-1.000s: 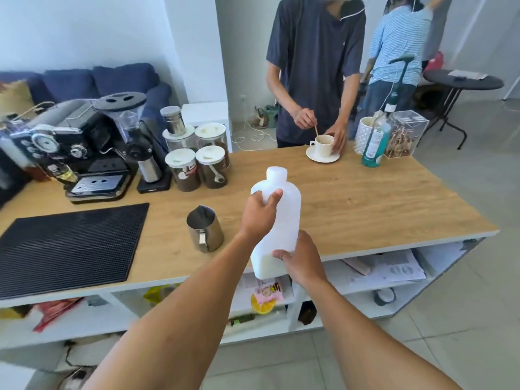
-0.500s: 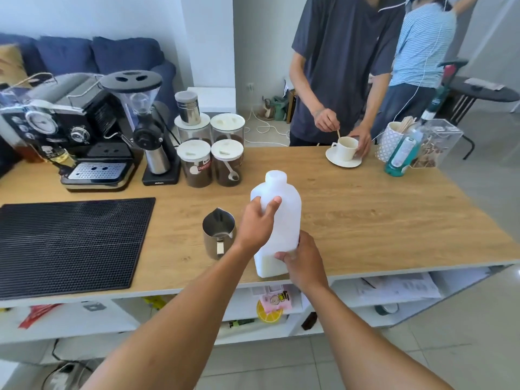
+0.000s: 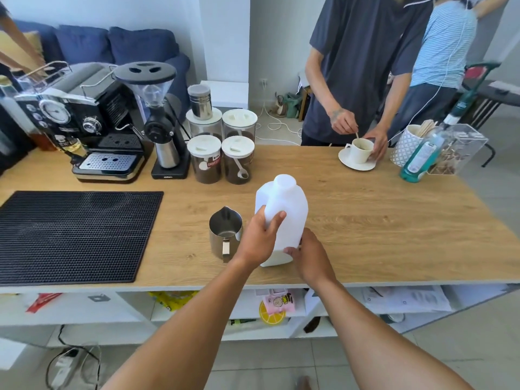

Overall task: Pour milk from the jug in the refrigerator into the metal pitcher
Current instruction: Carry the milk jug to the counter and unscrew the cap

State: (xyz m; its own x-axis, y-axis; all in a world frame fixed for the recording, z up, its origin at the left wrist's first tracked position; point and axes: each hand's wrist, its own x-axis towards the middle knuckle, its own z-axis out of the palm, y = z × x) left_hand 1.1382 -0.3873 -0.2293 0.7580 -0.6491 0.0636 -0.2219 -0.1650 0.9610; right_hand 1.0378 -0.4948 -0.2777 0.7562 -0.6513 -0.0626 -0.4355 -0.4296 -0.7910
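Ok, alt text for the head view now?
The left hand high and right hand low grip an upright, capped white plastic milk jug at the light wooden counter. A small steel pitcher stands open beside it, on its left.

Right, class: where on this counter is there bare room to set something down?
Widest patch: bare wood right of the milk jug, up to the cup and saucer. A narrower strip between black mat and metal pitcher. Crowded: back left, espresso machine, grinder, jars.

Right of the jug [image 3: 284,218] we see bare counter [image 3: 380,220], free as far as the cup [image 3: 361,150]. On the left the metal pitcher [image 3: 225,235] stands just beside it; farther left lies the flat mat [image 3: 73,235]. The jars [image 3: 219,159] stand behind.
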